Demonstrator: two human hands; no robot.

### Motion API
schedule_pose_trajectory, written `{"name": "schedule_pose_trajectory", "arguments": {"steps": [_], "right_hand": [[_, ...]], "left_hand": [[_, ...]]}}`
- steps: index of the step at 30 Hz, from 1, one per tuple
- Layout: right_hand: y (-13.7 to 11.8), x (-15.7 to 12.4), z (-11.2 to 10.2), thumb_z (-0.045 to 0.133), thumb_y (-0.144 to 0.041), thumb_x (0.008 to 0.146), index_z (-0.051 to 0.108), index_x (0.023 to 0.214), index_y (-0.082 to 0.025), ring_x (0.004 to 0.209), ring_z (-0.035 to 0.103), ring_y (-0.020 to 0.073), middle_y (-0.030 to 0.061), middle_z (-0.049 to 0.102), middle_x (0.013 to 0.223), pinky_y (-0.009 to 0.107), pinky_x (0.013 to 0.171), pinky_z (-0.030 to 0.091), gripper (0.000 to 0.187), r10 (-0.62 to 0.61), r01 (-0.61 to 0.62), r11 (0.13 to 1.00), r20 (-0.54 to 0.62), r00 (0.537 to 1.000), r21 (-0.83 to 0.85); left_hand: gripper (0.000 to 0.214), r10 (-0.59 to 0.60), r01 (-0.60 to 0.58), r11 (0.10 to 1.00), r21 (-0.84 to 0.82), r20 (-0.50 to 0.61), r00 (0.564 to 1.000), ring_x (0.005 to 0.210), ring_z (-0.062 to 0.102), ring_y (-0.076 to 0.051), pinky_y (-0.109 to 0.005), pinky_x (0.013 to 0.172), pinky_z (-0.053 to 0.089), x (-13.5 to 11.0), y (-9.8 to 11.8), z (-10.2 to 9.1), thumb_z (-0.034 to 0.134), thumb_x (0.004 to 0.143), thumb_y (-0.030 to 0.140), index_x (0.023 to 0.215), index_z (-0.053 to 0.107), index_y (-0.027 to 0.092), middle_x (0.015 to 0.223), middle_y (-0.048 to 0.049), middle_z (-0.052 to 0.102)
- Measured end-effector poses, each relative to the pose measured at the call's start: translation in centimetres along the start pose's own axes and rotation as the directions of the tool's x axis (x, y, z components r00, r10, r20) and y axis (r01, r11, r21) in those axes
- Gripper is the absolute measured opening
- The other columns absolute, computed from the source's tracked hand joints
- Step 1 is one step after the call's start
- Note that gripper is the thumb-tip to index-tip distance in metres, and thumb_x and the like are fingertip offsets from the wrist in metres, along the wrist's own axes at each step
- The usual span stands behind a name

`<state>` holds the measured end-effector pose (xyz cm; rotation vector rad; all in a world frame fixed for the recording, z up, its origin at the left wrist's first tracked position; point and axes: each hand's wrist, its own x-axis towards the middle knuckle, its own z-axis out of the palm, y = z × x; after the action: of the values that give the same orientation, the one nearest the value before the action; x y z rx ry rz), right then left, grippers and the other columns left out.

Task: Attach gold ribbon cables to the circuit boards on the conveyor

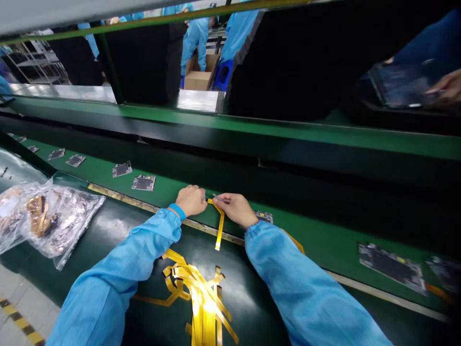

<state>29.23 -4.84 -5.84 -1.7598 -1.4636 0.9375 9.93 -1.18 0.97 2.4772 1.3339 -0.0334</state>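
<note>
Over the green belt, my left hand point(192, 199) is closed, a blue band at its wrist. A small edge of what looks like a circuit board shows at its fingertips; the hand hides the rest. Close beside it, my right hand point(237, 209) pinches a thin grey stick-like tool point(218, 197). Between the hands, a yellow flex cable point(221, 226) has its dark upper end at my left fingertips, and its tail hangs over the belt's near edge. Partly behind my right wrist lies another circuit board point(264, 216). Nearer me is a pile of yellow flex cables point(203, 307).
Several circuit boards, one of them nearby point(144, 182), lie along the green belt point(169, 192) to the left. At the right is a board point(392, 266) with an orange cable near it. A clear plastic bag point(68, 211) sits at left. Co-workers in blue stand beyond the dark barrier.
</note>
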Motion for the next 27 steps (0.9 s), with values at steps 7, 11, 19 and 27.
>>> {"name": "schedule_pose_trajectory", "arguments": {"steps": [7,11,19,27], "right_hand": [[1.0,0.2,0.0,0.076,-0.056,0.079,0.082,0.082,-0.024,0.079,0.075,0.0230,0.0047,0.082,0.083,0.030,0.071,0.057,0.032,-0.013,0.009,0.992,-0.032,0.999,-0.128],[1.2,0.3,-0.1,0.076,-0.052,0.081,0.082,0.081,-0.024,0.078,0.074,0.0225,0.0048,0.082,0.082,0.029,0.071,0.057,0.028,-0.016,0.013,0.988,-0.012,1.000,-0.156],[1.2,0.1,-1.4,0.076,-0.048,0.081,0.083,0.081,-0.024,0.080,0.075,0.0235,0.0052,0.082,0.083,0.029,0.072,0.056,0.025,0.006,-0.001,0.982,0.024,1.000,-0.189],[1.0,0.3,-2.5,0.075,-0.044,0.082,0.083,0.079,-0.023,0.079,0.075,0.0232,0.0055,0.082,0.081,0.029,0.070,0.055,0.022,0.019,-0.004,0.966,0.055,0.998,-0.260]], "left_hand": [[0.013,0.188,-0.189,0.982,-0.012,-0.054,0.981,0.111,0.061,-0.025,-0.037,0.102,0.051,-2.2,-1.5,0.5,0.059,0.092,0.017,0.094,0.072,0.019,0.112,-0.0087,0.069],[0.019,0.227,-0.226,0.974,0.016,-0.055,0.972,0.117,0.058,-0.027,-0.039,0.105,0.049,-2.8,-1.9,1.0,0.057,0.094,0.019,0.103,0.074,0.019,0.118,-0.0097,0.067],[0.031,0.282,-0.280,0.959,0.042,-0.039,0.959,0.131,0.055,-0.030,-0.043,0.109,0.048,-3.4,-1.1,1.5,0.059,0.096,0.026,0.124,0.072,0.020,0.141,-0.0123,0.062],[0.043,0.330,-0.325,0.940,0.103,-0.035,0.943,0.136,0.051,-0.031,-0.045,0.110,0.046,-3.9,0.1,2.1,0.058,0.102,0.039,0.139,0.064,0.018,0.147,-0.0149,0.057]]}}
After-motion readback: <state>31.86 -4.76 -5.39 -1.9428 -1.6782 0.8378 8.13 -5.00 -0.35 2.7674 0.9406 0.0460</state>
